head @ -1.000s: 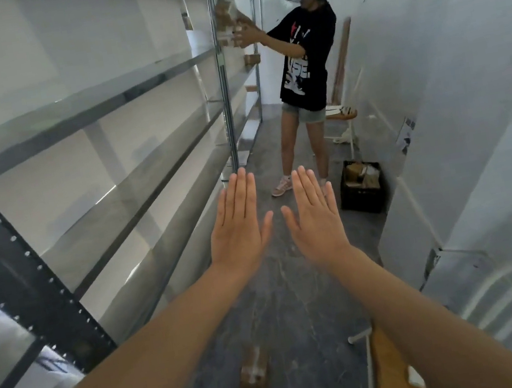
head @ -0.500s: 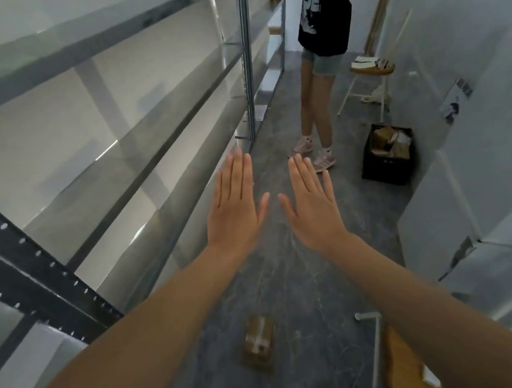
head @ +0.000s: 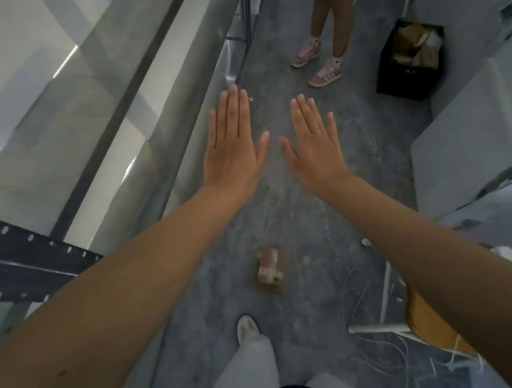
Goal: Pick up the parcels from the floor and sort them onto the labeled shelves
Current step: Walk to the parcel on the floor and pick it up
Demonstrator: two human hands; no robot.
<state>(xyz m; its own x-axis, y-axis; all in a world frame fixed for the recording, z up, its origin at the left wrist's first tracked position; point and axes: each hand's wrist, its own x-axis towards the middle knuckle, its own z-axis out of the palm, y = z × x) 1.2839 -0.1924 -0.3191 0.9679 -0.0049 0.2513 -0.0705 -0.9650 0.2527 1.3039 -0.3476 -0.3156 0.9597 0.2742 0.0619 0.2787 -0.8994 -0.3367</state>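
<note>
A small brown cardboard parcel (head: 270, 271) crossed with clear tape lies on the grey floor, just ahead of my foot. Both my arms are stretched out flat over it, palms down. My left hand (head: 232, 143) and my right hand (head: 311, 137) hover side by side well above the parcel, fingers straight, holding nothing. The metal shelves (head: 115, 92) run along my left, and the levels in view are bare.
Another person's legs in pink shoes (head: 325, 72) stand further down the narrow aisle. A black crate (head: 408, 61) holding several cardboard parcels sits by the right wall. A wooden stool (head: 429, 324) with white legs and loose white cord lies at my right.
The view has tilted down from the aisle to the floor. My foot, my legs and the parcel are now in plain sight. Both hands stay flat and empty.
</note>
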